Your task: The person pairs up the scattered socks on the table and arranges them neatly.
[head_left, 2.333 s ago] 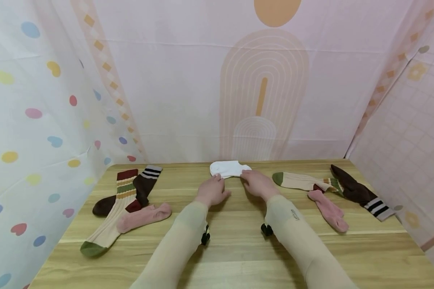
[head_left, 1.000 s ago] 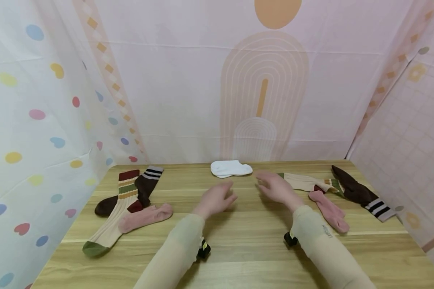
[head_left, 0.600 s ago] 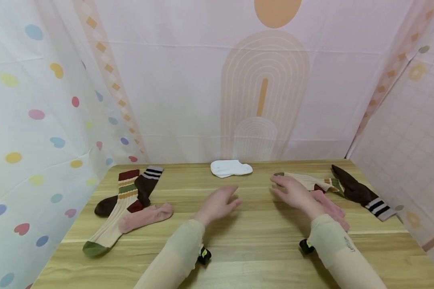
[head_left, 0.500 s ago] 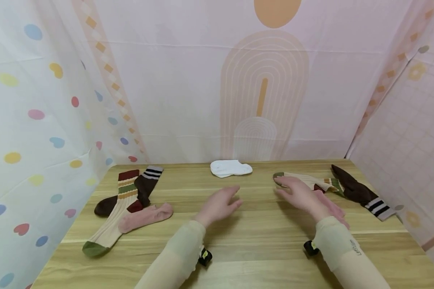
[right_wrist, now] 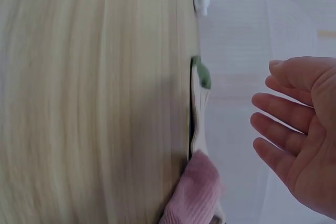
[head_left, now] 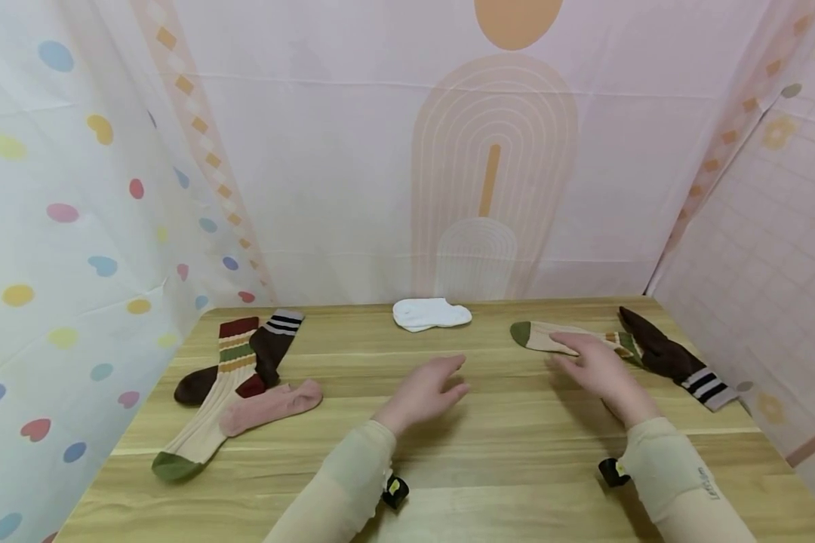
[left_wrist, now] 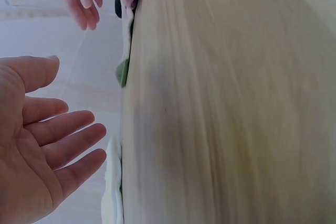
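Observation:
My left hand (head_left: pixel 422 394) hovers over the middle of the table, fingers loosely extended and holding nothing. Nearest to it, towards the back edge, lies a flat pair of white ankle socks (head_left: pixel 432 314), one upon the other. On the right, my right hand (head_left: pixel 603 371) is raised above a group of socks, relaxed and without anything in its grasp. That group has a cream sock (head_left: pixel 543 336) with a green toe, a dark brown sock (head_left: pixel 662 357) with a striped grey cuff, and a pink sock (right_wrist: pixel 194 190), which the right hand and arm hide in the head view.
At left lie a cream striped sock (head_left: pixel 207 430), a pink sock (head_left: pixel 272 408) and a dark brown sock (head_left: pixel 272 356), overlapping. Patterned curtains (head_left: pixel 339 166) rise behind and beside the wooden table (head_left: pixel 489 483).
Both hands have left the white socks and drawn back towards me. The right hand has moved rightward over the right-hand socks; the left has shifted slightly right.

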